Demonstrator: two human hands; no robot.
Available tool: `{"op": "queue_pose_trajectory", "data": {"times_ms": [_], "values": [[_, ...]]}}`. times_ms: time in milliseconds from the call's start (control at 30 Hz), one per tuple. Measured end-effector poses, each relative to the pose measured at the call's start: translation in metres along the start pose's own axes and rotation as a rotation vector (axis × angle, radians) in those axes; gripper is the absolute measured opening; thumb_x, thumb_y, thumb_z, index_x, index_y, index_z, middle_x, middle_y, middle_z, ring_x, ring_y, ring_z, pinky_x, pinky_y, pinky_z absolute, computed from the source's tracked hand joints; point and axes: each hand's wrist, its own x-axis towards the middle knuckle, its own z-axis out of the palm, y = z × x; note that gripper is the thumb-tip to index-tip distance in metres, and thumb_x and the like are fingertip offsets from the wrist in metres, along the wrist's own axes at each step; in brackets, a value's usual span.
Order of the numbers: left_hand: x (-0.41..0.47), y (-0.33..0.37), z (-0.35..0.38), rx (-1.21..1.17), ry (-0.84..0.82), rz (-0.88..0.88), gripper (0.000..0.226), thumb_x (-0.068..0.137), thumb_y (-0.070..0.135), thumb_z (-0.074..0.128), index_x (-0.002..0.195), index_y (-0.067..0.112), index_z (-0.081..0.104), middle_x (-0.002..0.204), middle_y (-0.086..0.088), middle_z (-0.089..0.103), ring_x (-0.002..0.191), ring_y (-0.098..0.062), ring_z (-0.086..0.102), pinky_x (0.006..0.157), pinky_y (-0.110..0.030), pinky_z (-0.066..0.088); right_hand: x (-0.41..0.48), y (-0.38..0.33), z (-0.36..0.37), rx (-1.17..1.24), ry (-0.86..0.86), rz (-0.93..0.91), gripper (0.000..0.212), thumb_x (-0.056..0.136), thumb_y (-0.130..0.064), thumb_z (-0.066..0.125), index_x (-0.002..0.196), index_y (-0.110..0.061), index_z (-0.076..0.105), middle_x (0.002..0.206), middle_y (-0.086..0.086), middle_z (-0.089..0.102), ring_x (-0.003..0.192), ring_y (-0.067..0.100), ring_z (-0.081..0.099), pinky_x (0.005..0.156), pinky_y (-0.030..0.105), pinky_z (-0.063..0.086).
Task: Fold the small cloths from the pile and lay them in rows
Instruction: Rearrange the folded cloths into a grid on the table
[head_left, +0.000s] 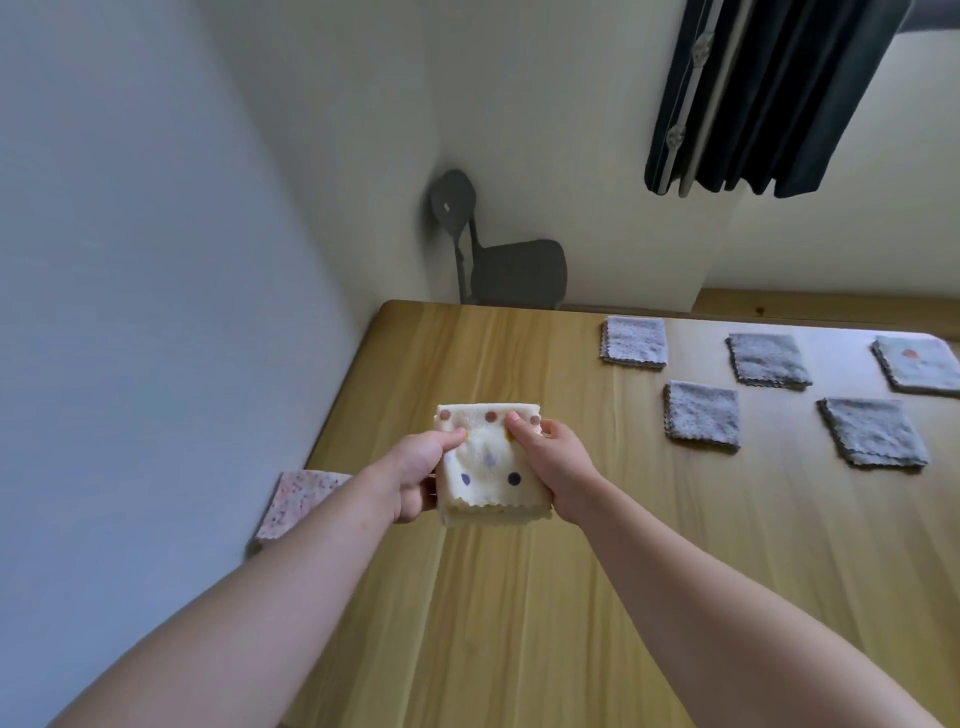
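Your left hand and right hand both pinch the dotted cloth above the worktop, near its left edge. A pink cloth sits at that edge; five folded cloths lie well right, bare wood between.

5 folded cloths on table, right; 1 cloth at left edge; chair behind.

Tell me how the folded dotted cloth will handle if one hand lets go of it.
Probably floppy: the dotted cloth dimples between the left hand and right hand, so its layers would likely sag open. Likely light, since fingertip pinches carry it. The fuzzy surface suggests it grips rather than slips.
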Motion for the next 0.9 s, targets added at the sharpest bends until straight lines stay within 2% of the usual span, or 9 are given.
{"op": "queue_pose_trajectory", "data": {"times_ms": [100,200,367,500,567,667,733,833,900], "values": [[0.021,0.003,-0.023,0.039,-0.013,0.014,0.037,0.099,0.04,0.053,0.109,0.011,0.074,0.096,-0.01,0.079,0.091,-0.028,0.075,0.093,-0.043,0.058,0.008,0.0,0.036,-0.147,0.134,-0.074,0.054,0.09,-0.06,0.063,0.129,-0.025,0.052,0.111,-0.006,0.066,0.094,0.014,0.069,0.079,0.035,0.059],[0.035,0.01,-0.051,0.06,-0.023,0.004,0.037,0.098,0.039,0.047,0.1,0.012,0.072,0.084,-0.009,0.077,0.068,-0.025,0.072,0.063,-0.029,0.057,0.017,0.002,0.072,-0.188,0.217,-0.085,0.058,0.09,-0.062,0.06,0.135,-0.027,0.048,0.113,-0.007,0.064,0.095,0.013,0.068,0.08,0.035,0.059],[0.069,0.015,-0.104,0.179,0.001,0.032,0.073,0.068,0.063,0.048,0.118,0.015,0.067,0.099,-0.011,0.076,0.091,-0.033,0.075,0.075,-0.034,0.053,0.035,0.003,0.125,-0.222,0.299,-0.069,0.059,0.094,-0.062,0.055,0.14,-0.024,0.045,0.118,-0.002,0.064,0.099,0.017,0.067,0.088,0.04,0.058],[0.086,0.019,-0.131,0.375,0.036,0.174,0.071,0.085,0.07,0.044,0.12,0.01,0.058,0.103,-0.007,0.07,0.093,-0.027,0.069,0.09,-0.042,0.057,0.048,-0.001,0.15,-0.372,0.36,-0.082,0.057,0.098,-0.06,0.047,0.14,-0.021,0.044,0.124,0.003,0.063,0.101,0.021,0.061,0.09,0.037,0.052],[0.1,0.02,-0.139,0.48,0.048,0.246,0.065,0.095,0.07,0.039,0.113,0.011,0.059,0.096,-0.004,0.069,0.09,-0.024,0.069,0.087,-0.039,0.056,0.059,-0.003,0.158,-0.435,0.369,-0.087,0.055,0.1,-0.058,0.044,0.139,-0.02,0.043,0.123,0.004,0.063,0.095,0.02,0.057,0.084,0.034,0.048],[0.116,0.024,-0.149,0.554,0.066,0.318,0.054,0.1,0.065,0.037,0.101,0.015,0.057,0.084,0.001,0.067,0.078,-0.013,0.069,0.063,-0.029,0.049,0.08,-0.004,0.168,-0.48,0.357,-0.066,0.055,0.102,-0.059,0.038,0.14,-0.019,0.041,0.121,0.004,0.062,0.094,0.022,0.056,0.08,0.034,0.046],[0.125,0.028,-0.156,0.585,0.088,0.348,0.053,0.1,0.063,0.037,0.101,0.014,0.056,0.083,0.002,0.065,0.071,-0.008,0.068,0.054,-0.027,0.043,0.095,-0.002,0.177,-0.463,0.343,-0.057,0.054,0.103,-0.058,0.033,0.14,-0.018,0.039,0.119,0.002,0.061,0.095,0.022,0.056,0.079,0.035,0.046],[0.145,0.035,-0.171,0.633,0.145,0.376,0.051,0.101,0.062,0.034,0.099,0.016,0.055,0.083,0.003,0.066,0.07,-0.008,0.069,0.055,-0.028,0.043,0.125,0.003,0.195,-0.422,0.329,-0.055,0.052,0.105,-0.056,0.028,0.138,-0.017,0.039,0.124,0.0,0.06,0.095,0.021,0.056,0.08,0.036,0.045],[0.159,0.041,-0.183,0.676,0.186,0.382,0.049,0.102,0.062,0.034,0.097,0.018,0.054,0.081,0.004,0.067,0.069,-0.008,0.069,0.056,-0.028,0.043,0.143,0.003,0.208,-0.386,0.322,-0.043,0.049,0.106,-0.054,0.026,0.133,-0.016,0.04,0.115,0.0,0.06,0.091,0.021,0.057,0.078,0.037,0.045]]}}
